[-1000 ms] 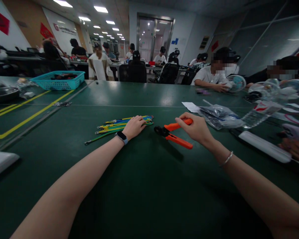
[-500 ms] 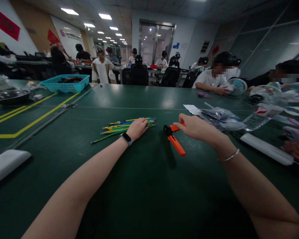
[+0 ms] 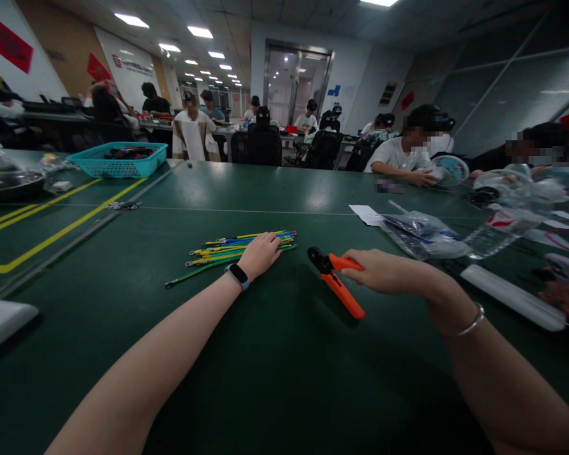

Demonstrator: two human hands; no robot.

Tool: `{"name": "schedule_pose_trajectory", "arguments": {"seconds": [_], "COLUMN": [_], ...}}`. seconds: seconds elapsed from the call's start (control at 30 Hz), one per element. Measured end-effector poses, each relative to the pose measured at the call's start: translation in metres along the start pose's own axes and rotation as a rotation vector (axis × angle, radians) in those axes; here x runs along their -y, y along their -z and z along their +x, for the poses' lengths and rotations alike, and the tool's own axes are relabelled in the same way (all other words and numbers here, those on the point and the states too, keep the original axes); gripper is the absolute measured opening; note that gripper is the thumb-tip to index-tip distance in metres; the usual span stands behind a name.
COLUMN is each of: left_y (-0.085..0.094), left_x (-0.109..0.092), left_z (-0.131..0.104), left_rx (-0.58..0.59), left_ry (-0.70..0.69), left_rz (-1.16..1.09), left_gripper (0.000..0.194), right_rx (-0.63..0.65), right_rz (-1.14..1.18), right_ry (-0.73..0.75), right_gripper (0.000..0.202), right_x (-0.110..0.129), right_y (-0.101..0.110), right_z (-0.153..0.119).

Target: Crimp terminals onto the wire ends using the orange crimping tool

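Observation:
My left hand, with a watch at its wrist, lies over a loose bundle of blue, yellow and green cables. Its fingers curl down over them near their right ends, and the fingertips are partly hidden. Ring-shaped metal lugs show on several left cable ends. To the right, my right hand is closed around one orange handle of the crimping pliers. The other handle swings free toward me, so the handles are spread. The black head points left toward the cables without touching them.
The green table carries a turquoise basket at the far left. Plastic bags, a clear bottle and a white bar lie to the right. A white object sits near left. People work beyond.
My right hand has come slightly right and closer to me with the crimping pliers, whose lower handle has swung right. My left hand stays over the cables. The view has shifted a little.

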State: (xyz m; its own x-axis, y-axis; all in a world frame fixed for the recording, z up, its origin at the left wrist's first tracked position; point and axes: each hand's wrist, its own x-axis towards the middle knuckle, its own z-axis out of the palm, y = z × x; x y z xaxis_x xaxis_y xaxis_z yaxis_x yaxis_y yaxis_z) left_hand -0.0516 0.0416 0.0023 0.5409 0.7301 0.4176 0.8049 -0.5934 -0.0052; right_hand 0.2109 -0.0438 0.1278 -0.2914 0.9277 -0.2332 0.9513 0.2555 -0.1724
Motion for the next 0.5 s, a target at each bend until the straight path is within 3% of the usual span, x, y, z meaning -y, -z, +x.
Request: {"name": "schedule_pose_trajectory", "arguments": {"seconds": [0.23, 0.37, 0.5], "left_y": [-0.0009, -0.0035, -0.0051], "left_x": [0.0003, 0.0016, 0.0024], "left_z": [0.0003, 0.0009, 0.0013], "left_rx": [0.015, 0.007, -0.002], "left_ry": [0.007, 0.008, 0.007], "left_rz": [-0.006, 0.000, -0.012], "left_gripper": [0.014, 0.013, 0.013], "right_rx": [0.094, 0.178, 0.180], "right_rz": [0.032, -0.007, 0.032], "right_ry": [-0.098, -0.084, -0.085], "right_gripper": [0.029, 0.032, 0.033], "right_x": [0.0012, -0.0042, -0.0066], "right_y": [0.0015, 0.0069, 0.0061], "right_z": [0.0018, 0.0034, 0.0056]}}
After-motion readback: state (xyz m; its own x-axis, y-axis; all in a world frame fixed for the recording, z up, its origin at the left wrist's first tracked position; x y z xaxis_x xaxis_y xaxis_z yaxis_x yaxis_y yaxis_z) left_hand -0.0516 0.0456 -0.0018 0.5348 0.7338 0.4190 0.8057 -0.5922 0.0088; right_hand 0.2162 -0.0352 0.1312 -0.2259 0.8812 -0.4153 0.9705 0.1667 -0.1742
